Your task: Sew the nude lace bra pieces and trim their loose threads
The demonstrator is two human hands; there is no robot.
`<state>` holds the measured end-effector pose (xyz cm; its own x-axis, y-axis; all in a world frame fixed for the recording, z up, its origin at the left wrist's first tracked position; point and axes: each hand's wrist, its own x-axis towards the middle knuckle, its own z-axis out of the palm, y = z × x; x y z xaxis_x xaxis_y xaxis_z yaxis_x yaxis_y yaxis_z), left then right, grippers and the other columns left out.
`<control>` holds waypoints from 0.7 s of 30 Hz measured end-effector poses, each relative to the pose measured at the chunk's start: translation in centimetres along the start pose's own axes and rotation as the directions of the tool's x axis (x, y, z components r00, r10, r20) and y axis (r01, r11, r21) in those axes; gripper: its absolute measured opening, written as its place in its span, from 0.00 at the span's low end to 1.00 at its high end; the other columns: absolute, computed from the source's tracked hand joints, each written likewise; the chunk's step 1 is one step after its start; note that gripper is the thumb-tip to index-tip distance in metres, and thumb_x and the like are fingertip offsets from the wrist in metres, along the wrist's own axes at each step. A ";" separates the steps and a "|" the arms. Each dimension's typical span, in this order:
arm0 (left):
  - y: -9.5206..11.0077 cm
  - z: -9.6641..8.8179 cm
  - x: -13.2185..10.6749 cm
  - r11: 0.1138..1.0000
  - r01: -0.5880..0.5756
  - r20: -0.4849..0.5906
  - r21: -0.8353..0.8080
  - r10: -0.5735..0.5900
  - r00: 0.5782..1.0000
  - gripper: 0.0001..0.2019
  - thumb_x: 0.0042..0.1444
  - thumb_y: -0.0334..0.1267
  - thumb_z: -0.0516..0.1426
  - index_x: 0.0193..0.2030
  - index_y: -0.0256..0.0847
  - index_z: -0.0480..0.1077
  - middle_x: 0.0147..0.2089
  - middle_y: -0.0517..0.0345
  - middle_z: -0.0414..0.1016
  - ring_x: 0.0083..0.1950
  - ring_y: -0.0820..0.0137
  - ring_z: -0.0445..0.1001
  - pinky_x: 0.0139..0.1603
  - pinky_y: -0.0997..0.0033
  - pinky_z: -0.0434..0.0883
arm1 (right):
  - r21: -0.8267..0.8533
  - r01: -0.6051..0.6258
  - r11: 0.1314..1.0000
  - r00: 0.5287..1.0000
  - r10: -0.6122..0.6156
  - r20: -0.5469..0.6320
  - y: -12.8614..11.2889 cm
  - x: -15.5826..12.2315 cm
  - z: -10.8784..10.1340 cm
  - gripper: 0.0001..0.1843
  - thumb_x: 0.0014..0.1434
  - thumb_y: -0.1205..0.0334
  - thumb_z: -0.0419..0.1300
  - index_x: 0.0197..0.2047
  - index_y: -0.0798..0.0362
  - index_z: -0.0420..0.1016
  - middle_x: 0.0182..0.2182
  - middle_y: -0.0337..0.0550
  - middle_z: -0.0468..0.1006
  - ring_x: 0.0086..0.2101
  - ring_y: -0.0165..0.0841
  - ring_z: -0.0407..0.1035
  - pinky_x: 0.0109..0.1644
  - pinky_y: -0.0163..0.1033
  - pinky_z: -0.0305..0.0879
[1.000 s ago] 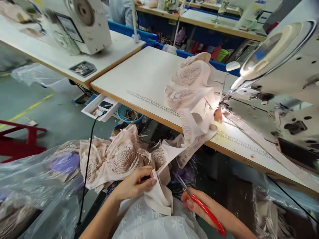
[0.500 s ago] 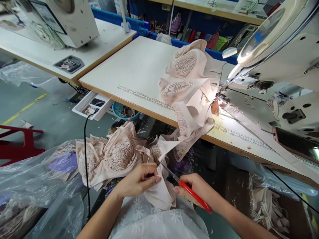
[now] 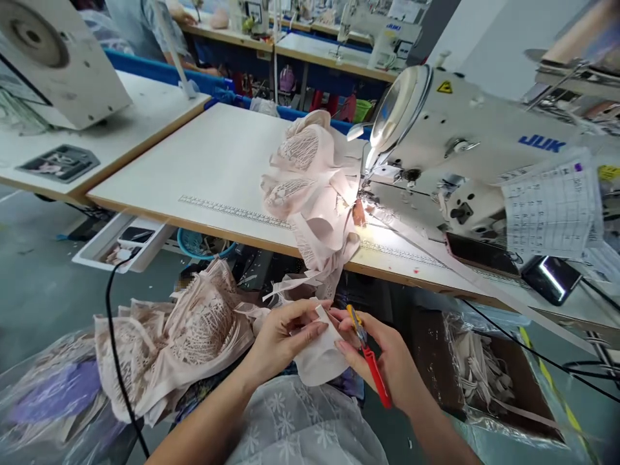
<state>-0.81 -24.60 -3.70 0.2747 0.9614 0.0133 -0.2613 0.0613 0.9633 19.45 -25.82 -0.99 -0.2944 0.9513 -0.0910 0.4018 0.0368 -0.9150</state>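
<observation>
My left hand (image 3: 290, 336) is closed, thumb and fingers pinching a smooth pale pink bra fabric panel (image 3: 320, 358) over my lap. Scissors (image 3: 374, 374) with a red handle and a yellow part lie in my closed right hand (image 3: 387, 355). Its fingertips meet the fabric's right edge; whether they grip it is hard to see. To the left, a pile of lace bras (image 3: 203, 329) rests beside my lap. Another lace bra (image 3: 300, 187) lies on the sewing table (image 3: 217, 155), partly under the needle area, with its lower part hanging over the front edge.
A lit sewing machine (image 3: 436, 129) stands on the right, with a phone (image 3: 479, 255) near its base. An open drawer (image 3: 155, 245) juts out under the table. A black cable (image 3: 113, 336) hangs at left. A box of fabric strips (image 3: 484, 374) sits lower right.
The view has swung right. The scissors have turned in my right hand, their blades no longer at the fabric, and its fingers have come up to the panel. The strip above my hands now shows a loose end.
</observation>
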 end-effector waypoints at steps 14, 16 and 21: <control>-0.8 -0.6 0.0 0.965 0.233 -0.099 -0.122 -0.245 0.964 0.24 0.45 0.55 0.70 0.29 0.36 0.68 0.28 0.61 0.70 0.29 0.77 0.65 0.31 0.77 0.63 | -0.106 0.013 0.994 0.999 -0.018 -0.044 0.0 1.4 1.6 0.10 0.57 0.56 0.59 0.31 0.53 0.69 0.26 0.40 0.75 0.26 0.31 0.68 0.29 0.33 0.66; -0.9 -0.7 0.0 0.966 0.243 -0.093 -0.089 -0.251 0.964 0.24 0.46 0.56 0.69 0.29 0.37 0.68 0.28 0.61 0.70 0.28 0.76 0.65 0.31 0.76 0.63 | -0.096 -0.002 0.995 0.999 -0.002 -0.035 0.1 1.6 1.7 0.10 0.57 0.55 0.60 0.31 0.53 0.69 0.26 0.39 0.74 0.26 0.31 0.67 0.28 0.33 0.65; -0.6 -0.6 0.1 0.969 0.238 -0.101 0.072 -0.231 0.968 0.24 0.51 0.59 0.64 0.30 0.37 0.67 0.28 0.60 0.68 0.28 0.76 0.63 0.30 0.76 0.61 | -0.066 -0.005 0.998 1.000 0.003 -0.024 0.4 1.9 1.9 0.11 0.58 0.54 0.60 0.32 0.53 0.67 0.26 0.39 0.72 0.26 0.30 0.65 0.29 0.33 0.65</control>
<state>-1.15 -24.41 -4.48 0.2328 0.9434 -0.2362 -0.1209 0.2691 0.9555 17.42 -24.62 -2.24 -0.2725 0.9584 -0.0845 0.4595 0.0525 -0.8866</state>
